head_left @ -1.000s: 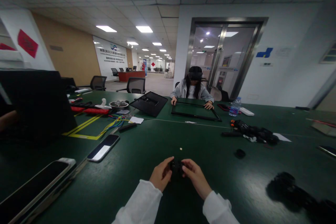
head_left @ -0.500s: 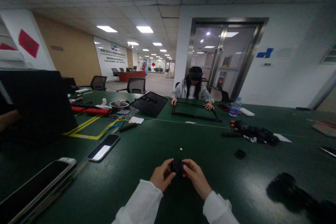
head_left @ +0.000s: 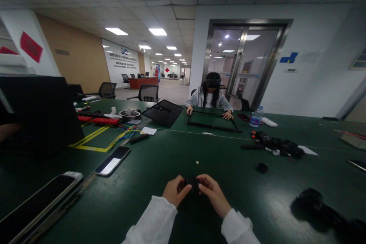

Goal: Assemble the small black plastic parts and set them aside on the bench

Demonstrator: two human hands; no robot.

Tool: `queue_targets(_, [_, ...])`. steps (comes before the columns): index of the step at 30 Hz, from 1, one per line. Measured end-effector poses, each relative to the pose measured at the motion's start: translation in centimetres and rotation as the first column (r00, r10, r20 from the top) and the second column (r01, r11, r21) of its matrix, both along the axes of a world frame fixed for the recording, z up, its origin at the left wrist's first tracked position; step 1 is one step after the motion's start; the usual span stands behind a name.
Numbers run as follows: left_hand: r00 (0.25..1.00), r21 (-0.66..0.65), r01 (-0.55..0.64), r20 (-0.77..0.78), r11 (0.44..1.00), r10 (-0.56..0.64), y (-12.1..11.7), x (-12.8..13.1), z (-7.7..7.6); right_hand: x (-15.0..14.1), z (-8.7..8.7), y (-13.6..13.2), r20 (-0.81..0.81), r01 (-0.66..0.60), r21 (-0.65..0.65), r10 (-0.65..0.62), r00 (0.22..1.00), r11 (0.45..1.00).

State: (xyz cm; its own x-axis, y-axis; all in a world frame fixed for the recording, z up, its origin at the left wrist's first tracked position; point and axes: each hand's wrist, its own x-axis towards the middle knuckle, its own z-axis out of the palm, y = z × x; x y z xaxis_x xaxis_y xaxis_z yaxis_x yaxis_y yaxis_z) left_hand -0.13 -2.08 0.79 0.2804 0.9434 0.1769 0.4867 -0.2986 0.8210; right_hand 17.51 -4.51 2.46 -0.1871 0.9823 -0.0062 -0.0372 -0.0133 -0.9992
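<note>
Close to the near middle of the green table [head_left: 160, 213], a small black part [head_left: 193, 184] sits between my two hands. My left hand [head_left: 175, 191] pinches its left side with thumb and fingers. On its right side, my right hand [head_left: 213, 192] grips it the same way. Its exact kind is too dark and small to make out, and my fingers cover both ends. A tiny pale piece [head_left: 197, 162] lies on the table just beyond my hands. To the right rests a small black round piece [head_left: 261, 167].
A phone [head_left: 113, 161] and a larger white-edged device [head_left: 40, 202] lie left, by a black panel [head_left: 40, 114] and coloured wires [head_left: 122, 137]. Black assemblies [head_left: 320, 207] lie right, near a bottle [head_left: 256, 116]. Across the table a person [head_left: 210, 93] holds a black frame [head_left: 214, 126].
My hands have shifted slightly, and the black part between them has turned a little; the gap seen in it earlier looks closed. The person opposite stays still.
</note>
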Motion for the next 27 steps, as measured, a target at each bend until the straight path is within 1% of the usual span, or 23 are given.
queue_targets(5, [0.999, 0.012, 0.052, -0.011, 0.999, -0.052, 0.4, -0.3, -0.6, 0.0, -0.6, 0.2, -0.022, -0.007, 0.021, 0.007, 1.000, 1.000])
queue_targets(9, [0.994, 0.101, 0.107, 0.006, 0.989, -0.108, 0.4, -0.5, -0.4, 0.0, -0.2, 0.1, -0.037, 0.020, 0.002, -0.020, 0.999, 1.000])
queue_targets(11, [0.992, 0.124, 0.127, -0.003, 0.984, -0.128, 0.4, -0.5, -0.4, 0.0, 0.0, 0.1, -0.055, 0.032, -0.002, -0.032, 0.998, 0.999])
queue_targets(13, [0.990, 0.127, 0.143, -0.024, 0.982, -0.141, 0.3, -0.5, -0.5, 0.0, -0.1, 0.1, -0.079, 0.039, -0.006, -0.039, 0.996, 0.999])
queue_targets(16, [0.986, 0.122, 0.163, -0.040, 0.979, -0.159, 0.4, -0.4, -0.7, 0.0, -0.6, 0.4, -0.126, 0.059, -0.003, -0.059, 0.990, 0.998])
queue_targets(21, [0.991, 0.136, 0.130, -0.045, 0.982, -0.125, 0.3, -0.2, -0.5, -0.1, -1.5, 0.8, -0.175, 0.072, 0.013, -0.068, 0.982, 0.997])
queue_targets(24, [0.996, 0.127, 0.087, 0.005, 0.988, -0.088, 0.2, -0.2, -0.2, -0.1, -1.4, 0.8, -0.173, 0.062, 0.008, -0.059, 0.983, 0.998])
queue_targets(27, [0.994, 0.124, 0.077, 0.065, 0.989, -0.085, 0.0, -0.2, 0.1, -0.1, -1.1, 0.6, -0.148, 0.045, 0.016, -0.042, 0.988, 0.999])
